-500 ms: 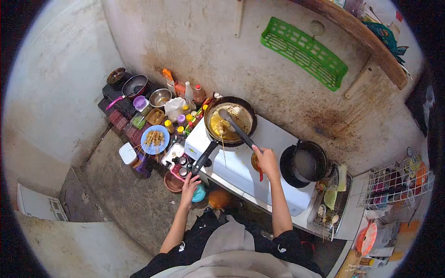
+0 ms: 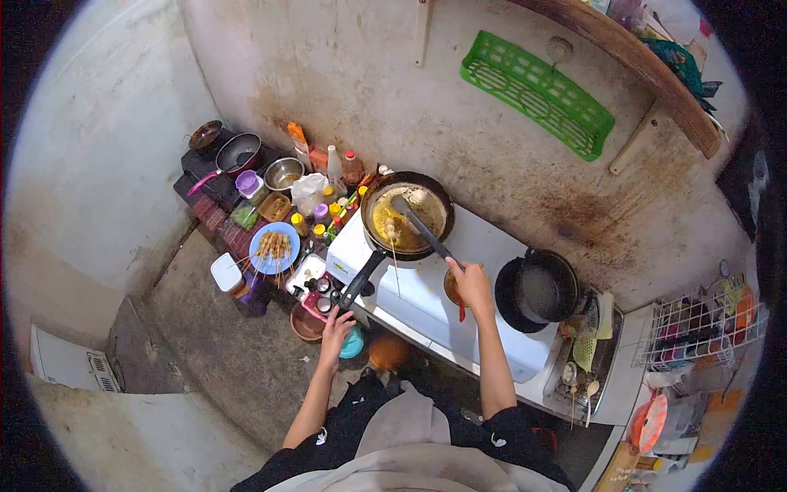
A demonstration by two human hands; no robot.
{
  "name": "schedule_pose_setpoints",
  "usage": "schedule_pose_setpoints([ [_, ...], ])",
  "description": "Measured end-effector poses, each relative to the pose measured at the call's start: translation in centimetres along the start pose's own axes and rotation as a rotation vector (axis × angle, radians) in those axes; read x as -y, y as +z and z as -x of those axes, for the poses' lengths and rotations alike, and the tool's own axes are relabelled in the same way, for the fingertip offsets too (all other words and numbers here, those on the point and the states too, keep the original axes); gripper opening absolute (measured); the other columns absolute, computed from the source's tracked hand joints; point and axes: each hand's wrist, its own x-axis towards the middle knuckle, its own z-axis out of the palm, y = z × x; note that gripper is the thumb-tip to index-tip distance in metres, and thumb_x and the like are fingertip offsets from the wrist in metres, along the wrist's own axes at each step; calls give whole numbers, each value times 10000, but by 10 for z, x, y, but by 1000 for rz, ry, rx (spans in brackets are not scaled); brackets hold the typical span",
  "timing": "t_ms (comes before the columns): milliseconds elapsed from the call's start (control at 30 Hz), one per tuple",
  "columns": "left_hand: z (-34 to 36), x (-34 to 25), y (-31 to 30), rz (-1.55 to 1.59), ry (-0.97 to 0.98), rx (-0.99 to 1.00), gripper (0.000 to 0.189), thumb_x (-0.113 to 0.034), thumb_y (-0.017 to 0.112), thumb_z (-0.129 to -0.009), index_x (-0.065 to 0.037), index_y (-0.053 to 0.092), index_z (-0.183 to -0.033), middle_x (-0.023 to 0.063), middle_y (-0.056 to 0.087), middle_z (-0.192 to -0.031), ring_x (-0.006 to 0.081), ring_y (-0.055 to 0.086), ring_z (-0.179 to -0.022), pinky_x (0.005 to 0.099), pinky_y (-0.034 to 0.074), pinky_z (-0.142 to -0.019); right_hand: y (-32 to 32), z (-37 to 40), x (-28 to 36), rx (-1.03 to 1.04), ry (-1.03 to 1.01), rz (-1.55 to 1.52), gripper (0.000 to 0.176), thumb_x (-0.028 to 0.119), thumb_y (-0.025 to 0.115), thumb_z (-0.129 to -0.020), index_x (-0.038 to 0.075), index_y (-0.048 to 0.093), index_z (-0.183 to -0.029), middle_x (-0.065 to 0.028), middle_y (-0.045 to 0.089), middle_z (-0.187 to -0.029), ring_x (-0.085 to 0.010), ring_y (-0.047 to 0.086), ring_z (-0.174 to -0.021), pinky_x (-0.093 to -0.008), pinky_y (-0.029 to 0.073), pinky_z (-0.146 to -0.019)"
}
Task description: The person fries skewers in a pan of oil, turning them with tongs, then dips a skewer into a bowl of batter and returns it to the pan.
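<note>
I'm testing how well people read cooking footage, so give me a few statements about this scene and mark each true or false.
1. The left hand is at the end of the handle of the frying pan. True.
2. The right hand is holding nothing. False: it holds a dark utensil whose head is in the pan.
3. A skewer stick sticks out over the frying pan's rim. True.
4. The blue plate has nothing on it. False: skewered food lies on it.
5. The green rack is on the floor. False: it is up on the wall.
</note>
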Motion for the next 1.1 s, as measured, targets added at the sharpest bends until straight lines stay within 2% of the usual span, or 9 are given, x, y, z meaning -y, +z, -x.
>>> schedule_pose_setpoints([
  [200,0,4,-2,17,13,14,505,-171,425,-843,-107,224,-1303,64,488,-1144,140,494,-975,296,347,-838,-7,3,7,3,65,-74,507,471,440,-800,-7,603,-847,-256,545,-659,-385,557,-690,-413,421,-642],
  [300,-1,2,-1,9,19,21,513,-177,429,-842,-104,219,-1304,64,490,-1141,135,496,-970,291,350,-831,-11,6,7,24,-7,6,514,476,436,-801,-9,602,-838,-254,546,-656,-383,559,-688,-412,420,-641],
  [367,-1,1,-2,-19,20,31,522,-186,435,-841,-103,214,-1306,66,492,-1137,132,499,-963,290,354,-826,-8,5,1,19,15,-123,517,480,434,-800,-7,603,-827,-254,550,-667,-390,557,-700,-414,421,-643],
  [467,1,-1,1,-2,15,23,529,-191,439,-840,-102,209,-1308,67,494,-1134,134,500,-957,292,355,-826,-8,4,4,15,79,-57,517,478,433,-802,-9,605,-819,-257,551,-670,-395,554,-704,-418,422,-643],
  [600,-2,2,-1,-14,21,22,536,-194,445,-838,-97,207,-1308,67,496,-1131,139,498,-959,294,352,-833,-1,0,-2,61,29,-64,525,478,433,-802,-19,602,-803,-261,548,-663,-400,551,-699,-421,421,-637],
  [667,-1,0,-1,-1,14,27,541,-197,449,-837,-91,206,-1308,68,496,-1132,143,493,-970,298,347,-843,4,0,-1,-70,1,-38,527,479,435,-800,-20,604,-807,-262,547,-657,-397,553,-691,-426,420,-633],
  [867,-1,0,-3,-11,9,25,537,-208,449,-842,-101,207,-1310,68,491,-1136,150,487,-978,309,337,-859,-2,1,7,41,51,-45,501,478,447,-787,12,628,-823,-247,571,-721,-370,566,-705,-410,426,-682],
  [1000,2,-4,-2,-6,13,23,529,-218,447,-846,-100,215,-1306,67,491,-1135,151,487,-977,310,338,-859,-3,3,7,-15,80,-34,492,466,451,-790,7,625,-831,-245,572,-726,-372,564,-703,-410,424,-682],
  [1100,0,-2,-2,-30,17,26,520,-228,444,-850,-96,223,-1302,67,491,-1136,152,486,-979,309,339,-858,-6,3,6,69,27,-22,498,474,437,-801,9,607,-853,-253,555,-676,-392,556,-694,-420,420,-637],
])
